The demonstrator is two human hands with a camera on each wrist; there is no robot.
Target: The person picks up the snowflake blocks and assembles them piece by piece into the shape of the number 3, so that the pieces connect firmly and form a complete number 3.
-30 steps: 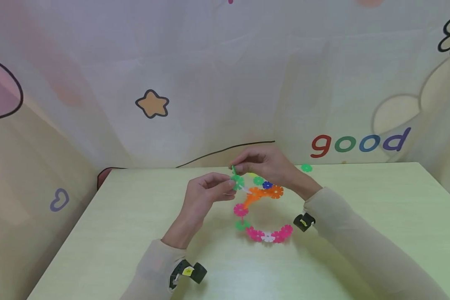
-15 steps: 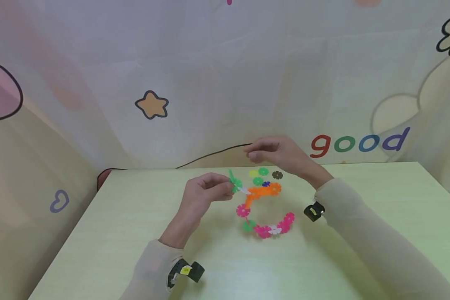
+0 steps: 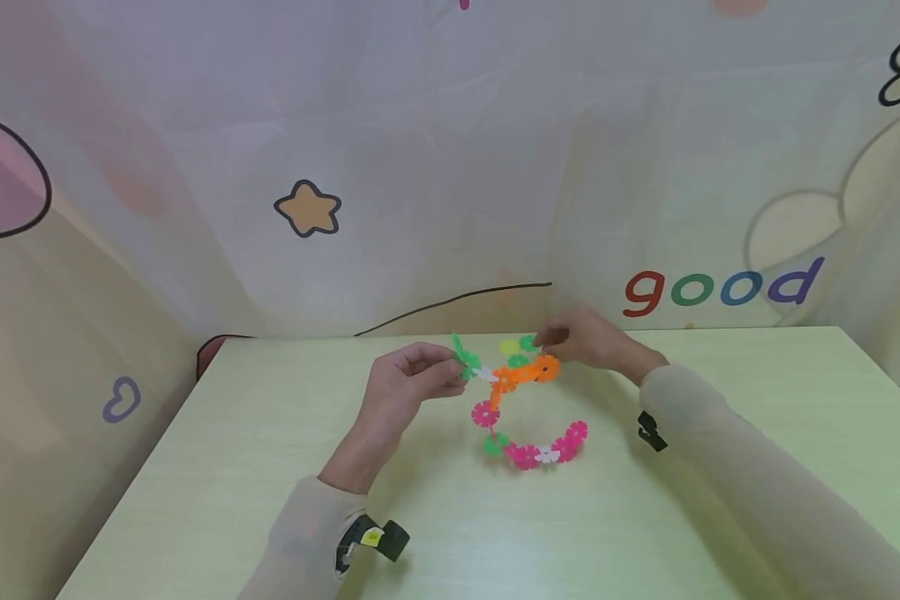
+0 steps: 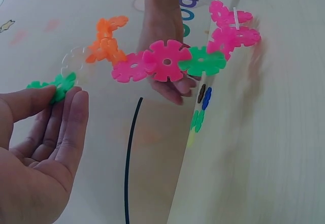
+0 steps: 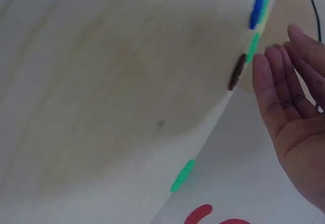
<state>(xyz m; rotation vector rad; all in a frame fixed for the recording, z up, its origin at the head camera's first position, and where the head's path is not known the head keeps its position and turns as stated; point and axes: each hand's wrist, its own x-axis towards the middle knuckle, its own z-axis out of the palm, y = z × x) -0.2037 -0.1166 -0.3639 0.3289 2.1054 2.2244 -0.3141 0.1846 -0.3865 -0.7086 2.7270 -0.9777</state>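
My left hand [image 3: 408,387] pinches a green flower-shaped plastic disc [image 4: 65,86] between thumb and fingers. That disc belongs to a curved chain of interlocking discs held up over the table. A second green disc stands up at its end; a clear disc [image 4: 74,64], orange discs [image 3: 523,374], a pink disc [image 4: 167,61], another green disc [image 4: 204,61] and more pink and white ones follow. My right hand [image 3: 596,337] is beside the loose discs at the far edge, fingers loosely bent with nothing visible in them. Nearest its fingertips are a brown disc [image 5: 237,72] and a green disc [image 5: 253,46].
The pale table [image 3: 270,500] reaches a printed cloth backdrop [image 3: 420,167]. Along its far edge lie a blue disc [image 5: 257,10], a yellow disc [image 3: 508,347] and, farther right, a lone green disc [image 5: 183,175]. Each wrist wears a small black camera [image 3: 393,540].
My right hand has let go of the upright green disc at the chain's end, swung right and come down by the loose discs. My left hand keeps its pinch, almost still.
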